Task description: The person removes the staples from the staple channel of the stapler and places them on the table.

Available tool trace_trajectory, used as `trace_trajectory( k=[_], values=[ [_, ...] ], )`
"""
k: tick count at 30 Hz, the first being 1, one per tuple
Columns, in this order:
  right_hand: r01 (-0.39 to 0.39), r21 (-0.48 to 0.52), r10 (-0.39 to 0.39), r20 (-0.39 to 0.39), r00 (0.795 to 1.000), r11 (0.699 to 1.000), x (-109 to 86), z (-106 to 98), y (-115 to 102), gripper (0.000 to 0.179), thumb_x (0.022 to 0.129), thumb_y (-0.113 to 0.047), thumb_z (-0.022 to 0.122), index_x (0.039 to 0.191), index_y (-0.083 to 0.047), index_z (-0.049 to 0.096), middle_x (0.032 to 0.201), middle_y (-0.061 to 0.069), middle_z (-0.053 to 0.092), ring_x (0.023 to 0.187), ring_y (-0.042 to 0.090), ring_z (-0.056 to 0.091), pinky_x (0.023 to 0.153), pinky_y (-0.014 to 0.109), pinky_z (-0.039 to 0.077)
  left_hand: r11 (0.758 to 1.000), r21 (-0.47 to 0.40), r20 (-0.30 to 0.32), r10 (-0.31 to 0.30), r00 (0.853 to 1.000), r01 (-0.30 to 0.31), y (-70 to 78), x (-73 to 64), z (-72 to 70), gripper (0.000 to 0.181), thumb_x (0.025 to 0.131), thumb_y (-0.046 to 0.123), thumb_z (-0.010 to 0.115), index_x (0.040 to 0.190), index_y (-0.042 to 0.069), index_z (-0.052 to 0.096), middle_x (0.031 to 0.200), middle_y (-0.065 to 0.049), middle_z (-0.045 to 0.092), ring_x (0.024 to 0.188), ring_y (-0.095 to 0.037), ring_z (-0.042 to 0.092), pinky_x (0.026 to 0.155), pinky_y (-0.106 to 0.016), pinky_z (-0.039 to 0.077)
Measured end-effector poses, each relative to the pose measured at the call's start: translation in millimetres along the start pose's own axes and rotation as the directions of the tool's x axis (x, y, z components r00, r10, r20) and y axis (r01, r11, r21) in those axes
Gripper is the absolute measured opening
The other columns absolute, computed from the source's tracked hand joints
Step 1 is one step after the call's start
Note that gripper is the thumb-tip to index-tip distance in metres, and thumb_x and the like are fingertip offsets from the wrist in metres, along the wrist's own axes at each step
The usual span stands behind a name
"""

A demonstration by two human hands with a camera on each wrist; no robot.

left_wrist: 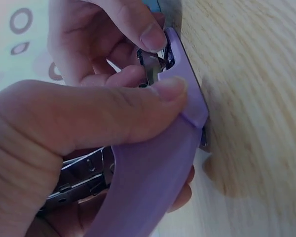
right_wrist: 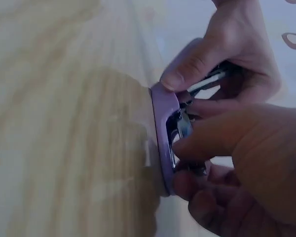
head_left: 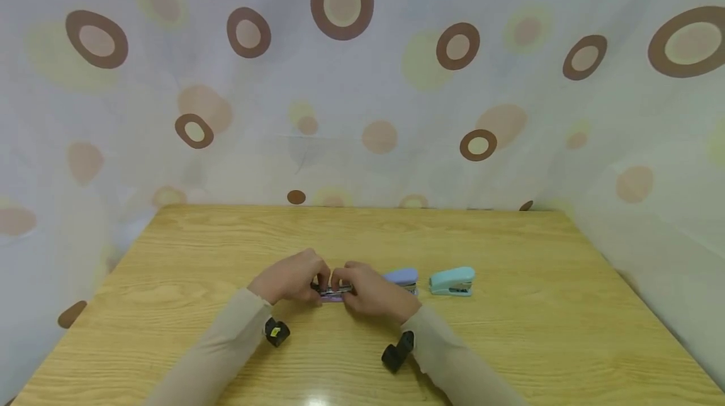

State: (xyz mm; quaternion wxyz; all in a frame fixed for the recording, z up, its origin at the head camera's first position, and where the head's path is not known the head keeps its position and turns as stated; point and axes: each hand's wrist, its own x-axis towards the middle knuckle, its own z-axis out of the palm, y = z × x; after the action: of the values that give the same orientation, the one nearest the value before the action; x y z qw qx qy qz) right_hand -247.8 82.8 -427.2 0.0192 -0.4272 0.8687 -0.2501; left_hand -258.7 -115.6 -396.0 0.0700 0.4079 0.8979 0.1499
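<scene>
A purple stapler (head_left: 333, 298) is held between both hands over the table, its top folded far open with the dark metal magazine (left_wrist: 84, 175) exposed. The left hand (head_left: 294, 277) grips the stapler around the hinge, thumb on the purple body (left_wrist: 153, 173) in the left wrist view. At the other end of the stapler, the right hand (head_left: 370, 293) pinches the base, where a small metal piece (right_wrist: 185, 126) stands up by its fingers. What exactly lies between the right fingertips is partly hidden.
Right of the hands stand a periwinkle stapler (head_left: 403, 277), partly covered by the right hand, and a mint stapler (head_left: 453, 280). The wooden table (head_left: 538, 330) runs back to a patterned curtain (head_left: 340, 160).
</scene>
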Motion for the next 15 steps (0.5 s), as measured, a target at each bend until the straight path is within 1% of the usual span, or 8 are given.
trace_trajectory(
  k=[3, 6, 10, 15],
  values=[
    [0.040, 0.003, -0.040, 0.016, 0.999, 0.999, 0.5, -2.3, 5.7, 0.019, 0.083, 0.003, 0.057, 0.094, -0.012, 0.060, 0.080, 0.003, 0.050, 0.066, 0.007, 0.036, 0.060, 0.018, 0.032, 1.000, -0.006, -0.009, 0.004, 1.000, -0.004, -0.1, 2.4, 1.2, 0.014, 0.071, 0.009, 0.084, 0.072, 0.014, 0.071, 0.074, 0.008, 0.068, 0.067, -0.001, 0.057, 0.062, -0.017, 0.047],
    [0.067, -0.016, -0.067, 0.025, 0.997, 0.998, 0.8, -2.8, 8.8, 0.018, 0.084, 0.002, 0.058, 0.094, -0.014, 0.060, 0.080, 0.002, 0.050, 0.066, 0.007, 0.037, 0.059, 0.017, 0.032, 1.000, -0.019, -0.018, -0.011, 1.000, 0.011, -1.0, 2.5, 1.5, 0.013, 0.072, 0.009, 0.084, 0.073, 0.014, 0.072, 0.073, 0.008, 0.068, 0.067, -0.001, 0.058, 0.063, -0.018, 0.048],
    [0.088, -0.027, -0.086, 0.051, 0.995, 0.996, 3.8, -1.2, 8.9, 0.017, 0.085, -0.001, 0.057, 0.094, -0.015, 0.058, 0.080, 0.001, 0.048, 0.065, 0.006, 0.035, 0.059, 0.016, 0.031, 0.998, -0.026, -0.029, -0.054, 0.998, 0.053, -1.6, -1.3, 1.7, 0.015, 0.071, 0.010, 0.084, 0.072, 0.016, 0.071, 0.073, 0.011, 0.066, 0.068, -0.001, 0.057, 0.065, -0.020, 0.049],
    [0.096, -0.038, -0.092, 0.083, 0.992, 0.995, 4.5, -0.7, 6.9, 0.015, 0.084, -0.001, 0.057, 0.091, -0.014, 0.056, 0.077, 0.001, 0.046, 0.065, 0.007, 0.031, 0.059, 0.017, 0.027, 0.997, -0.030, -0.046, -0.072, 0.996, 0.070, -1.4, -4.1, 5.0, 0.016, 0.071, 0.011, 0.084, 0.071, 0.019, 0.071, 0.072, 0.013, 0.065, 0.069, -0.001, 0.057, 0.065, -0.021, 0.049]
  ],
)
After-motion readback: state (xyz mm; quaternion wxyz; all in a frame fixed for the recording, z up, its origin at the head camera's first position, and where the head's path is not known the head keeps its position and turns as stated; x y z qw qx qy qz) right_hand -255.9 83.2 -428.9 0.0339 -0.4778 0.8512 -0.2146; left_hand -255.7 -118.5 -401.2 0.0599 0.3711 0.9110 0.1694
